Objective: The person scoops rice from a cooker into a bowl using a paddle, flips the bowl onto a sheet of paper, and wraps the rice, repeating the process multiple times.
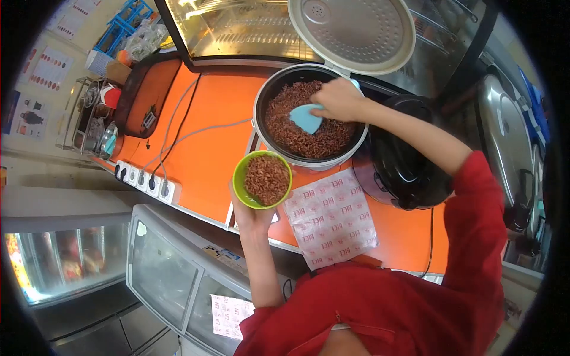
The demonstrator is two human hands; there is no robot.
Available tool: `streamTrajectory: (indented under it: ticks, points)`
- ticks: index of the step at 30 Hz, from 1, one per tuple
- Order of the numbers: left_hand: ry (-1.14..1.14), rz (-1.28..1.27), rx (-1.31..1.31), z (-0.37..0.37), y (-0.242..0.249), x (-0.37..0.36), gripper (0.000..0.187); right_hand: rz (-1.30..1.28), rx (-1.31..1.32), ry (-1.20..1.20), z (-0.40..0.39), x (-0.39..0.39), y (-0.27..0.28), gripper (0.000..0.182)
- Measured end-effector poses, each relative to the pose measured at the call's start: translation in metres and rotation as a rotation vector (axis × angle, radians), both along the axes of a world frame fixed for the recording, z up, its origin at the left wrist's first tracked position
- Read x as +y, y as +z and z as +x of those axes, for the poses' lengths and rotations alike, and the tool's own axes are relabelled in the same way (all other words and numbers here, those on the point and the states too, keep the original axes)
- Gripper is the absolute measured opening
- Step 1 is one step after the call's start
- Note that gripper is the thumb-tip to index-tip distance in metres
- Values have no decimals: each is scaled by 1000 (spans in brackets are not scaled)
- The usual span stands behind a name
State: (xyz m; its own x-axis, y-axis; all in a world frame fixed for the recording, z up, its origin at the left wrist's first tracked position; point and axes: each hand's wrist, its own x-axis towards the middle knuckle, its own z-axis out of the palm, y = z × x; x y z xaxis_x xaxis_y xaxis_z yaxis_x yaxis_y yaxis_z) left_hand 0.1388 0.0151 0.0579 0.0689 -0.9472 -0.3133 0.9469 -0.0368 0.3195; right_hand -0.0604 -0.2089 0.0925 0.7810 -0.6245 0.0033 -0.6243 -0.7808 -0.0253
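My left hand (252, 216) holds a green bowl (237, 184) from below, with reddish-brown rice (267, 179) in it. Just behind and to the right, an open cooker (259, 121) contains more of this rice (291, 133). Inside its rim my right hand (338, 99) is closed on a light blue paddle (306, 118), whose blade rests on the rice. A printed paper sheet (331, 219) lies on the orange counter in front of the cooker, to the right of the bowl.
The cooker's lid (356, 32) stands raised at the back. A black-lidded cooker (409, 154) is on the right. A power strip (147, 182), cables and a dark tray (145, 98) are on the left. A glass-topped case (163, 273) stands below the counter.
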Motion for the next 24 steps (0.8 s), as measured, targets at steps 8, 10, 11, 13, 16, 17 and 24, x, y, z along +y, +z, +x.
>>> streamTrajectory:
  ticks: [8, 10, 11, 13, 16, 17, 24]
  points:
    - [-89, -55, -182, -9, 11, -15, 46, 234, -7, 159, 14, 0, -21, 41]
    - [-81, -16, -238, -8, 9, -16, 45, 263, -7, 175, 14, -6, -22, 41]
    - [-101, -26, -272, -7, 9, -17, 44, 292, -11, 187, 13, -8, -24, 41]
    - [-122, -44, -311, -7, 14, -21, 43, 347, -33, 192, 12, -16, -29, 40]
    - [-93, -56, -203, -12, 25, -20, 42, 452, -75, 211, 9, -28, -38, 40]
    - [29, -52, -337, -13, 22, -19, 40, 502, -96, 221, 7, -32, -39, 41]
    - [175, -51, -305, -13, 36, -36, 39, 796, -350, 11, -25, -46, -11, 40]
